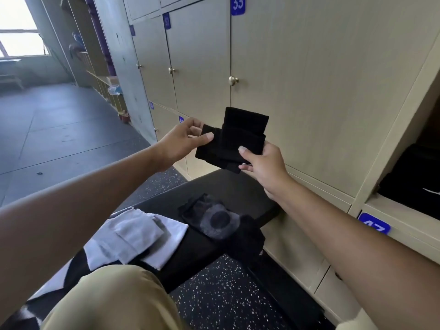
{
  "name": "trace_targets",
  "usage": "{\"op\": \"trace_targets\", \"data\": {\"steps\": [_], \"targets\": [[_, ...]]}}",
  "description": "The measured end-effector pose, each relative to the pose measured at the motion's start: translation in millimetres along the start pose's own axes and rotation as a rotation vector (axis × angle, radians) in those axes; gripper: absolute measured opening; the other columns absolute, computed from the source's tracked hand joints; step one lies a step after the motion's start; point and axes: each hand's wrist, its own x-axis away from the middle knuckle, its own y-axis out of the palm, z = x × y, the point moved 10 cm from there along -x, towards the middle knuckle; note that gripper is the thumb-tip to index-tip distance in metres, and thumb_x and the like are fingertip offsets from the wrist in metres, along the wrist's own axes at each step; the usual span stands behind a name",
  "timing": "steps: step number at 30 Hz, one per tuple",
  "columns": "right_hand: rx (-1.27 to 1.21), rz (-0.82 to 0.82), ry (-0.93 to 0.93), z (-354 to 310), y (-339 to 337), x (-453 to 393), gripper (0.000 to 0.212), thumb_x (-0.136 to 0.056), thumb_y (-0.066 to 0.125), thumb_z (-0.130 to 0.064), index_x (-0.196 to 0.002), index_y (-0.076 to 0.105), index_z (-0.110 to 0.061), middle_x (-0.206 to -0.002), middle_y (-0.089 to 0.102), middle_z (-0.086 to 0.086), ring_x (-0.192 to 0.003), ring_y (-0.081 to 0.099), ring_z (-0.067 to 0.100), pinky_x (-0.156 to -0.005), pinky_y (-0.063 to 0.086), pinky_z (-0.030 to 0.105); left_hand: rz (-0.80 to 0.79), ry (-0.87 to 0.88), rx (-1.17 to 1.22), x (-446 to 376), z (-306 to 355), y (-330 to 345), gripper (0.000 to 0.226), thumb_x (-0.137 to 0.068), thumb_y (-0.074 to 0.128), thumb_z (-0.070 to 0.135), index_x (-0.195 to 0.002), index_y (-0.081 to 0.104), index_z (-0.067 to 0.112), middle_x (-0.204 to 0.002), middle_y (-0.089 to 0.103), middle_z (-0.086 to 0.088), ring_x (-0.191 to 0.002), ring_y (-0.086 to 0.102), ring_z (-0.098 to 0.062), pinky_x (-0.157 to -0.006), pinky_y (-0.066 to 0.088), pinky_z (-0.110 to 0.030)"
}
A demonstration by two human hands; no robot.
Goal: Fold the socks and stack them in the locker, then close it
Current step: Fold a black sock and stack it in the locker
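A folded black sock bundle (240, 136) is held up in front of the locker wall. My left hand (183, 141) pinches its left edge between thumb and fingers. My right hand (264, 167) pinches its lower right corner. On the black bench (238, 186) below lie a black and grey sock (214, 217) and white socks (133, 236). The open locker (409, 177) is at the right edge, with dark clothing inside it.
Beige locker doors with round knobs (233, 80) and blue number plates (238, 5) fill the wall ahead. My knee in tan trousers (114, 298) is at the bottom. Speckled dark floor (214, 301) lies under the bench; an aisle runs off to the left.
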Motion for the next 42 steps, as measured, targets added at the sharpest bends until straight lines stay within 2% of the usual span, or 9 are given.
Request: {"op": "trace_targets", "data": {"steps": [4,10,20,25,29,32,35,38,42], "targets": [[-0.042,-0.034,0.004,-8,-11,6,0.011,-0.099,0.064,-0.011,-0.104,0.065,-0.020,-0.112,0.071,0.004,-0.097,0.070,0.019,-0.069,0.059,0.024,0.010,-0.005,0.077,4,6,14,0.029,-0.096,0.068,0.029,-0.118,0.059,0.013,-0.114,0.065,-0.007,-0.094,0.065,-0.013,-0.069,0.048,-0.015],[0.003,-0.071,0.047,-22,-44,26,0.016,-0.103,0.059,-0.022,-0.116,0.066,-0.018,-0.120,0.072,0.002,-0.107,0.069,0.022,-0.074,0.059,0.032,0.052,-0.018,0.272,19,24,49,0.023,-0.094,0.073,0.017,-0.115,0.067,0.010,-0.109,0.074,-0.007,-0.096,0.074,-0.020,-0.073,0.061,-0.025],[0.020,0.097,-0.040,-74,-138,67,0.012,-0.103,0.059,-0.019,-0.103,0.070,-0.022,-0.097,0.077,-0.012,-0.089,0.071,0.008,-0.058,0.055,0.025,0.022,-0.148,0.504,50,59,102,0.020,-0.095,0.071,0.020,-0.113,0.068,0.011,-0.105,0.077,-0.007,-0.094,0.076,-0.023,-0.086,0.062,-0.041],[0.086,0.148,-0.134,-96,-171,89,0.017,-0.102,0.057,-0.012,-0.103,0.068,-0.024,-0.103,0.077,-0.004,-0.097,0.074,0.014,-0.071,0.061,0.026,-0.106,-0.234,0.684,57,75,141,0.014,-0.099,0.064,0.015,-0.109,0.070,0.007,-0.103,0.079,-0.010,-0.095,0.076,-0.025,-0.089,0.060,-0.041],[0.368,0.149,-0.195,-99,-189,102,0.012,-0.099,0.064,-0.019,-0.103,0.072,-0.028,-0.099,0.077,-0.005,-0.097,0.073,0.012,-0.086,0.059,0.030,-0.242,-0.311,0.814,61,82,177,0.018,-0.100,0.061,0.020,-0.112,0.070,0.010,-0.102,0.078,-0.007,-0.085,0.075,-0.018,-0.071,0.059,-0.033],[0.586,0.100,-0.233,-101,-191,109,0.007,-0.091,0.072,-0.029,-0.097,0.075,-0.030,-0.087,0.074,-0.005,-0.084,0.067,0.013,-0.080,0.052,0.030,-0.303,-0.399,0.933,67,83,197,0.018,-0.100,0.060,0.024,-0.110,0.069,0.012,-0.089,0.075,-0.004,-0.072,0.070,-0.015,-0.058,0.057,-0.027],[0.580,0.010,-0.215,-96,-191,116,0.029,-0.075,0.077,-0.040,-0.102,0.076,-0.029,-0.091,0.074,-0.011,-0.091,0.068,0.008,-0.085,0.056,0.028,-0.360,-0.421,1.008,68,88,210,0.023,-0.100,0.059,0.030,-0.111,0.068,0.013,-0.092,0.075,-0.008,-0.076,0.073,-0.022,-0.056,0.057,-0.024],[0.608,-0.037,-0.188,-86,-200,119,0.064,-0.062,0.083,-0.053,-0.118,0.074,-0.024,-0.107,0.075,-0.011,-0.107,0.068,0.006,-0.096,0.056,0.029,-0.416,-0.387,0.950,68,91,219,0.034,-0.096,0.061,0.044,-0.107,0.072,0.014,-0.098,0.077,-0.009,-0.082,0.076,-0.022,-0.069,0.056,-0.026],[0.638,-0.034,-0.191,-82,-209,121,0.079,-0.054,0.080,-0.064,-0.124,0.071,-0.028,-0.130,0.067,-0.015,-0.121,0.059,-0.006,-0.102,0.047,0.017,-0.428,-0.294,0.870,65,93,225,0.026,-0.091,0.067,0.035,-0.106,0.073,0.015,-0.091,0.076,-0.004,-0.075,0.074,-0.016,-0.067,0.058,-0.024]]}}
